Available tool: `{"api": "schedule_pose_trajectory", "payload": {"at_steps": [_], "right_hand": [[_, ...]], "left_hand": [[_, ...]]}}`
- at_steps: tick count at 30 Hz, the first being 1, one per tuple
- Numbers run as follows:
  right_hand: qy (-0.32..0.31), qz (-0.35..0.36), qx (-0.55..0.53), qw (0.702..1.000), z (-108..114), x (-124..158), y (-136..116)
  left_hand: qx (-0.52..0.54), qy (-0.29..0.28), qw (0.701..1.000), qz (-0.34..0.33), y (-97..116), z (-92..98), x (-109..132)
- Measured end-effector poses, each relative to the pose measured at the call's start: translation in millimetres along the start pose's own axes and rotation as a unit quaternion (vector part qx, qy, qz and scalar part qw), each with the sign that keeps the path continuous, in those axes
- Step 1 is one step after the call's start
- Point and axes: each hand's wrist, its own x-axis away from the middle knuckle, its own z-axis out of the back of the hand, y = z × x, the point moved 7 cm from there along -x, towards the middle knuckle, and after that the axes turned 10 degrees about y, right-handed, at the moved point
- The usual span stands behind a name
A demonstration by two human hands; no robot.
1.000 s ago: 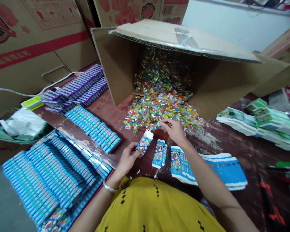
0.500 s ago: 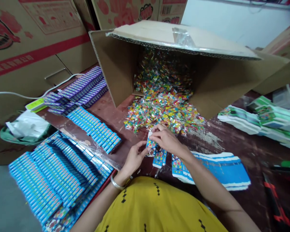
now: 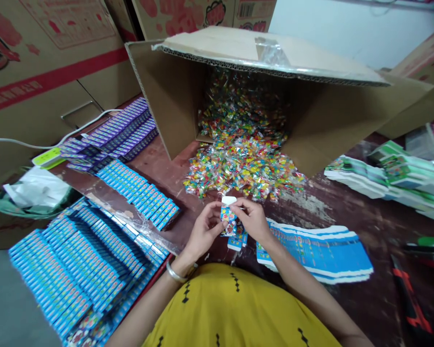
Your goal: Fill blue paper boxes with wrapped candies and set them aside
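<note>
A small blue printed box with its white top flap up is held between both hands just in front of me. My left hand pinches its left side. My right hand grips its right side, fingers at the flap. Under the hands lie one or two more small blue boxes on the table. A heap of small colourful wrapped candies spills from a big cardboard carton lying on its side just beyond my hands. A fanned stack of flat blue box blanks lies to the right of my hands.
Rows of filled blue boxes cover the left of the table, with purple ones further back. Green flat blanks lie at the right. A red-handled tool lies at the right edge. Large printed cartons stand behind.
My right hand came back from the candy heap to the box held in my left hand. Both hands then drew slightly nearer to me, and the white flap now stands up.
</note>
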Motion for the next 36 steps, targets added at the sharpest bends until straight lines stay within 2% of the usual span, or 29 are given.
{"api": "schedule_pose_trajectory", "payload": {"at_steps": [2, 4, 8, 11, 14, 18, 23, 25, 28, 30, 33, 36], "right_hand": [[0.002, 0.026, 0.008, 1.0, -1.0, 0.5, -5.6], [0.017, 0.027, 0.005, 0.999, -1.6, 1.8, -7.4], [0.055, -0.016, -0.054, 0.997, -1.9, 4.6, -5.9], [0.016, -0.026, -0.07, 0.997, -6.7, 3.5, -8.9], [-0.018, -0.053, -0.059, 0.997, -7.6, -1.3, -6.4], [-0.05, -0.117, -0.067, 0.99, -7.2, -9.2, 5.6], [-0.085, -0.142, -0.081, 0.983, -8.8, -15.2, 11.1], [-0.088, -0.12, -0.064, 0.987, -9.8, -15.2, 7.2], [-0.067, -0.037, -0.014, 0.997, -8.2, -11.7, -6.5], [-0.07, -0.01, 0.011, 0.997, -7.8, -5.3, -12.4], [-0.155, -0.014, 0.061, 0.986, -13.7, 8.7, -13.1], [-0.217, 0.058, 0.155, 0.962, -18.0, 19.3, -18.0]], "left_hand": [[0.006, -0.032, 0.999, 0.005, 1.1, -3.0, 0.0], [0.016, -0.04, 0.999, 0.003, 2.8, -4.1, 0.3], [0.029, 0.004, 1.0, -0.007, 2.5, -1.1, 1.4], [0.017, 0.047, 0.999, -0.008, 0.3, 3.2, 3.3], [-0.01, 0.063, 0.998, -0.013, 0.8, 5.7, 5.3], [-0.041, 0.064, 0.997, -0.03, 4.9, 7.9, 7.6], [-0.057, 0.037, 0.997, -0.03, 4.3, 5.9, 9.8], [-0.059, 0.038, 0.997, -0.025, 3.0, 7.0, 10.4], [-0.051, 0.039, 0.998, -0.013, 1.2, 9.4, 10.9], [-0.034, 0.037, 0.999, -0.007, 0.7, 11.2, 10.6], [0.0, 0.044, 0.999, -0.002, 0.1, 14.9, 8.3], [0.029, 0.058, 0.998, 0.01, -2.5, 17.9, 5.2]]}}
